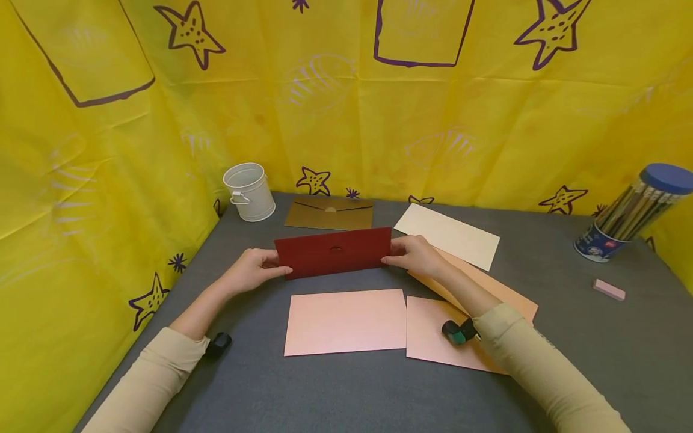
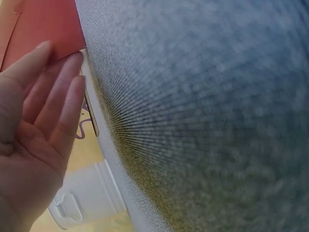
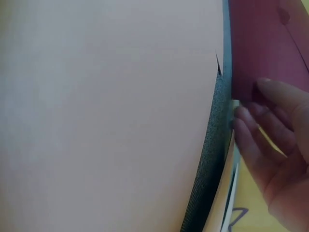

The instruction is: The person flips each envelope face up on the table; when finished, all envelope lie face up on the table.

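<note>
Left grip (image 1: 253, 272), right grip (image 1: 417, 256): pinching red envelope (image 1: 335, 255) by opposite ends. Uneven squeeze could bow it; slack pinch, drop it. Far-side hold partly hidden.

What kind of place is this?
Maybe a craft or writing table: there's a red envelope, a tub of pencils, and a yellow cloth with starfish drawings hanging behind.

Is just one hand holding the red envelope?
No, the left hand holds one end of the red envelope while the right hand holds the other.
</note>
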Available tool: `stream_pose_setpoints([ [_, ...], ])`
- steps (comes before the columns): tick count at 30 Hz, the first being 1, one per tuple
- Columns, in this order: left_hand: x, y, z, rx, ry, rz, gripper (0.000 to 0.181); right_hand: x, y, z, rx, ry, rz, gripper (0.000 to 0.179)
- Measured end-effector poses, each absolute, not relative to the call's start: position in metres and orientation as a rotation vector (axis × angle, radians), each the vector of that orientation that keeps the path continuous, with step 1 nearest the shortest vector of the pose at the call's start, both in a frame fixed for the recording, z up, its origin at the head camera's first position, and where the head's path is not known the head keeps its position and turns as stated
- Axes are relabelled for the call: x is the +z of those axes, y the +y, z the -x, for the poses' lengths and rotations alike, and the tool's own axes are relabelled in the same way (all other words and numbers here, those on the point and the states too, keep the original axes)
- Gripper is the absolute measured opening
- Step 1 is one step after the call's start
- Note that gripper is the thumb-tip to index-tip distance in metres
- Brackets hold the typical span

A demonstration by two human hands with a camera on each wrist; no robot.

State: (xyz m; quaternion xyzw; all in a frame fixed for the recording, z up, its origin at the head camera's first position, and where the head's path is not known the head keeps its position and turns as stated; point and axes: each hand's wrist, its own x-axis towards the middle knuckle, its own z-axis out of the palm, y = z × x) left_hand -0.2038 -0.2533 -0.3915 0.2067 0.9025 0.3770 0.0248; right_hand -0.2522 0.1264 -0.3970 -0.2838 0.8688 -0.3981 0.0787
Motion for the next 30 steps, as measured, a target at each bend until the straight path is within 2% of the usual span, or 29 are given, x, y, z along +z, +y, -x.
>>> stream_pose_setpoints([
  [7,-0.395,-0.256,0.206,1.179,2.811,-0.574,0.013,-0.397,0.125,0.25,-1.158,2.625,0.835,0.017],
  [10,-0.394,-0.256,0.205,1.243,2.819,-0.48,0.017,-0.398,0.124,0.249,-1.199,2.604,0.791,0.013],
  [13,-0.391,-0.257,0.203,1.334,2.775,-0.387,0.03,-0.398,0.123,0.247,-1.259,2.573,0.72,0.014],
  [17,-0.389,-0.257,0.202,1.418,2.714,-0.281,0.052,-0.398,0.12,0.245,-1.389,2.502,0.577,0.027],
  [20,-0.388,-0.257,0.202,1.471,2.682,-0.21,0.061,-0.398,0.116,0.243,-1.458,2.481,0.481,0.043],
  [25,-0.385,-0.256,0.199,1.516,2.677,-0.146,0.064,-0.399,0.111,0.242,-1.487,2.505,0.464,0.063],
  [30,-0.385,-0.257,0.197,1.466,2.736,-0.113,0.064,-0.399,0.106,0.238,-1.437,2.554,0.518,0.071],
])
